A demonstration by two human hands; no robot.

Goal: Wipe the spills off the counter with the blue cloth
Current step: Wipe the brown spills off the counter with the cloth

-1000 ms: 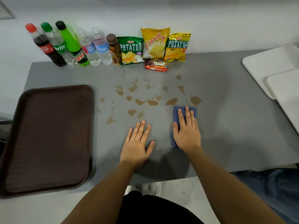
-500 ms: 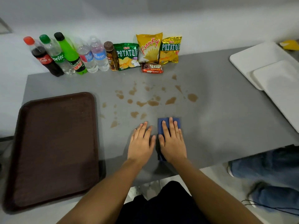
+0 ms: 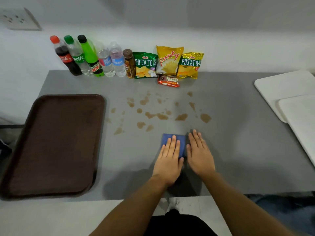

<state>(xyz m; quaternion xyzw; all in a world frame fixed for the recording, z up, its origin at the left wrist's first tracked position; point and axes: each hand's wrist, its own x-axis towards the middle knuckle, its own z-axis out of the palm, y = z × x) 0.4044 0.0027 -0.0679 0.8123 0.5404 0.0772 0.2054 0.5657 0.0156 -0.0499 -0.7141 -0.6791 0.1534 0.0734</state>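
The folded blue cloth [image 3: 173, 141] lies on the grey counter [image 3: 238, 147], just on the near side of the brown spills [image 3: 162, 116]. My left hand [image 3: 168, 159] rests flat on the cloth with fingers stretched forward, covering its near half. My right hand [image 3: 199, 154] lies flat on the bare counter right beside the cloth's right edge, fingers apart, holding nothing. The spills are several brown drops and puddles scattered across the middle of the counter, beyond both hands.
A dark brown tray [image 3: 56, 143] fills the left side of the counter. Several drink bottles [image 3: 88, 57] and snack bags [image 3: 168, 60] line the back wall, with a small red packet [image 3: 168, 81] in front. Two white boards [image 3: 289, 89] lie at the right edge.
The cloth has passed from under my right hand to under my left hand. My right hand has slid off to the cloth's right side. The view has shifted.
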